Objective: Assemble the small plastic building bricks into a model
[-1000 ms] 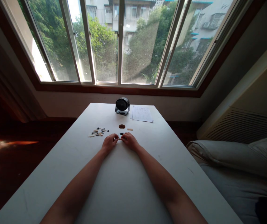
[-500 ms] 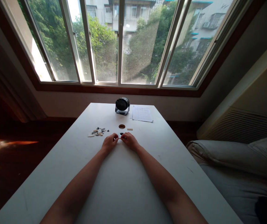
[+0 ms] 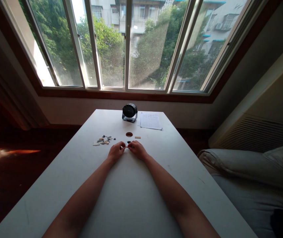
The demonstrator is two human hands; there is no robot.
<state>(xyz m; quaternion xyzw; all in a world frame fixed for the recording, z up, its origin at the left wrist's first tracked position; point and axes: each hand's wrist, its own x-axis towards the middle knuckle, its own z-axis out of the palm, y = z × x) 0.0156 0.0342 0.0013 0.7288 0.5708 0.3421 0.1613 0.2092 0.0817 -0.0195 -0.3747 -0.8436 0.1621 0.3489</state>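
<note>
My left hand point(image 3: 116, 151) and my right hand point(image 3: 137, 149) meet near the middle of the table, fingertips nearly touching. Both are closed in a pinch around something small, mostly hidden by the fingers. A dark little piece point(image 3: 128, 142) with a pale edge shows between them; I cannot tell if it is held or lies behind. To the left of my left hand lies a loose pile of small toy building bricks point(image 3: 103, 141), tan, white and dark. A tan studded strip point(image 3: 137, 137) rests just beyond my right hand.
A round hole point(image 3: 129, 134) is cut in the white table point(image 3: 128, 195) beyond my hands. Farther back stand a black fan-like device point(image 3: 129, 112) on a bracket and a printed paper sheet point(image 3: 151, 121). A grey sofa point(image 3: 247, 165) flanks the right side.
Almost nothing differs. My fingers have shifted very slightly around the small thing between them; the bricks, paper and black device are in the same places.
</note>
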